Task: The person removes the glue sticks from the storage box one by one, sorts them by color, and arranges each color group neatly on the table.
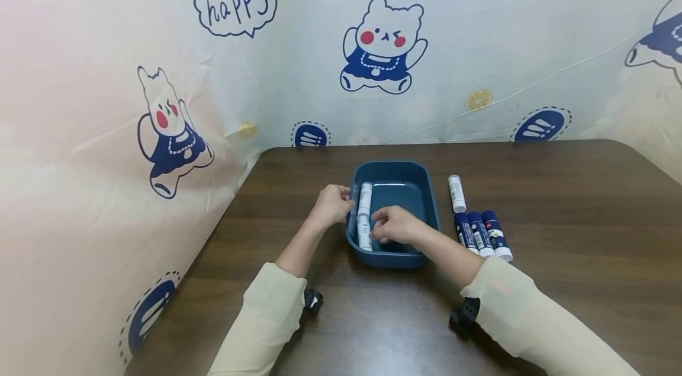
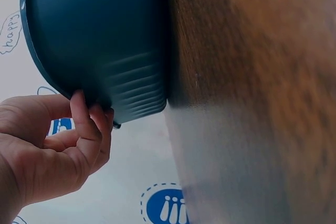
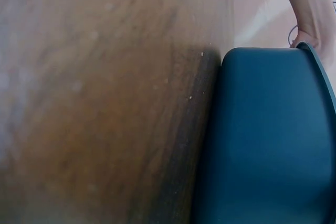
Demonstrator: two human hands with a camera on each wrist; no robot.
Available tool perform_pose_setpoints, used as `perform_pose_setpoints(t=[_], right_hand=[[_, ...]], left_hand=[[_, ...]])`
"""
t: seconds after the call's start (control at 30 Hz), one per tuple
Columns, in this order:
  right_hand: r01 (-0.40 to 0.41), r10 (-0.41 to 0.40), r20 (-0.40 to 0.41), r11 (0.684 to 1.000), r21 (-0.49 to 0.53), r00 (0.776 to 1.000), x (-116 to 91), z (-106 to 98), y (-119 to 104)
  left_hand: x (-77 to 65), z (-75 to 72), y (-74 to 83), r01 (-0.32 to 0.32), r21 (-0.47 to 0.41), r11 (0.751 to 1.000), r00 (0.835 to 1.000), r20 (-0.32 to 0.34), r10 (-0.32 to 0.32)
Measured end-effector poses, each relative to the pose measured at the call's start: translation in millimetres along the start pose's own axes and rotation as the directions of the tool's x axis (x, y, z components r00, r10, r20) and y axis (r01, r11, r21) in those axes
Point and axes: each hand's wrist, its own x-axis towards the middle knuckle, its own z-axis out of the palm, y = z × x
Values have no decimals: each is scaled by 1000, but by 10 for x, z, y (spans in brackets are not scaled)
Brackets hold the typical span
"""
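White tube [image 1: 364, 233], the nearer of two in the dark teal bin [image 1: 389, 261], lies on the floor of that bin along its left wall, label side partly showing. A second white tube [image 1: 364, 198] lies beyond it in the same line, end to end with it. Beside the nearer one is the right hand [image 1: 394, 225], reaching in over the bin's right side; its fingers are loosely bent, and none is seen round the tube. Whether the tips touch it, I cannot tell, and the right wrist view shows only the bin's outside and the other arm. The left hand [image 1: 333, 205] grips the bin's left rim, thumb and fingers pinching the edge, as the left wrist view shows.

To the bin's right, on the desk [image 1: 575, 234], a third white tube [image 1: 457, 193] lies just beyond three blue tubes [image 1: 481, 234] set side by side, white ends toward the person. Printed cloth [image 1: 298, 56] hangs behind.

My reading is that the step in hand is settling the nearer tube in its row. The next move would call for lifting the right fingers clear without rolling it, while a steady left grip holds the bin.
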Motion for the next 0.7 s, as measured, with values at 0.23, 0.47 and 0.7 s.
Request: perform_pose_setpoints(t=[0.23,0.47,0.7], right_hand=[[-12,13,11,998,-59,1000,33,16,-5],[-9,13,27,990,-142,1000,81,79,-23],[12,-10,8,966,-258,1000,98,143,-32]], left_hand=[[0,0,14,0,8,1000,1000,0,0],[-15,-1,18,-14,7,1000,1000,3,14],[-11,1,14,-27,12,1000,1000,-5,27]])
